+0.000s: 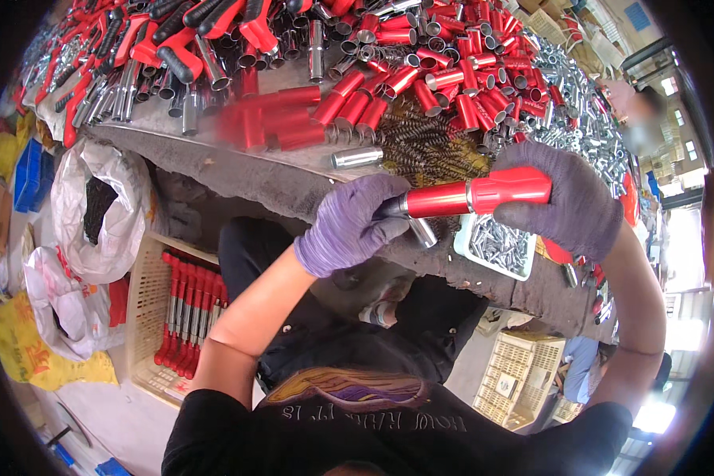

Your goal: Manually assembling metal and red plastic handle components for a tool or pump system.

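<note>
In front of my chest a red tubular tool [438, 198] is held level between my two gloved hands. My left hand [351, 224], in a purple glove, is closed around its dark metal end. My right hand [565, 200], in a greyer purple glove, wraps the thick red handle at the other end. A silver ring circles the red body near that handle. Just beyond my left hand a loose silver tube [357, 158] lies on the bench. Dark coil springs [428, 147] are heaped behind the tool, and a pale tray [496, 246] of small metal parts sits below it.
Red sleeves [452, 71] pile up across the bench, with red-and-black handles [186, 47] at far left and small silver parts [579, 103] at right. A cream crate [147, 317] on the left holds several red-and-silver tools. White sacks [95, 214] stand beside it. Another person [635, 103] is at far right.
</note>
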{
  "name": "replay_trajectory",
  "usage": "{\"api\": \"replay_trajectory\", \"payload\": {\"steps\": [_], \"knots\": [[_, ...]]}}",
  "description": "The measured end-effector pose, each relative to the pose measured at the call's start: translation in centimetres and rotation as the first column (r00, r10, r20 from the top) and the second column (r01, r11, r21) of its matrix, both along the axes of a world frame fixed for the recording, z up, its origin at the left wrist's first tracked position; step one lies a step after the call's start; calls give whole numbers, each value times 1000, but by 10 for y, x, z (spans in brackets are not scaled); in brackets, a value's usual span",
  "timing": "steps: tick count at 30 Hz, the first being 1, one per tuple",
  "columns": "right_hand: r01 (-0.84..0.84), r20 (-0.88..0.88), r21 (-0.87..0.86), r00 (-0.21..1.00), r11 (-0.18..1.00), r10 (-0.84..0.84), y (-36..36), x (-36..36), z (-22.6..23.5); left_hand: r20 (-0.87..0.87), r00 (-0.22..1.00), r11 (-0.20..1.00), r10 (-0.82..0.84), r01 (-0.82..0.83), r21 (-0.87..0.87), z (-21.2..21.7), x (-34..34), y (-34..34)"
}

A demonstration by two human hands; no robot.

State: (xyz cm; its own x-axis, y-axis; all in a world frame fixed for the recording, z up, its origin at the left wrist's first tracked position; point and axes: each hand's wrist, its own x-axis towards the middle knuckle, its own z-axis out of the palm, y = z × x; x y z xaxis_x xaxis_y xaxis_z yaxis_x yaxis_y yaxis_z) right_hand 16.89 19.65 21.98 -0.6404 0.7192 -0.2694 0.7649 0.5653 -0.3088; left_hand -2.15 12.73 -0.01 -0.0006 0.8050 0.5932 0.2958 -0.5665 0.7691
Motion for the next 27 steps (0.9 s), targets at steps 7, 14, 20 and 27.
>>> {"api": "replay_trajectory", "payload": {"steps": [7, 14, 20, 27], "knots": [[-92, -23, 49, 995, 995, 94, -12, 0, -1, -36, 996, 991, 84, -87, -98, 3, 4, -9], [-270, -79, 125, 956, 955, 281, -5, 5, -7, -132, 930, 881, -344, 271, -388, 15, -23, 20], [7, -79, -11, 997, 1000, -8, -9, -7, -5, -344, 893, 947, 291, -320, -29, -10, 2, 2], [-81, -92, 102, 992, 991, 90, -14, 5, -13, -56, 986, 984, -158, 153, -94, 4, -22, 5]]}}
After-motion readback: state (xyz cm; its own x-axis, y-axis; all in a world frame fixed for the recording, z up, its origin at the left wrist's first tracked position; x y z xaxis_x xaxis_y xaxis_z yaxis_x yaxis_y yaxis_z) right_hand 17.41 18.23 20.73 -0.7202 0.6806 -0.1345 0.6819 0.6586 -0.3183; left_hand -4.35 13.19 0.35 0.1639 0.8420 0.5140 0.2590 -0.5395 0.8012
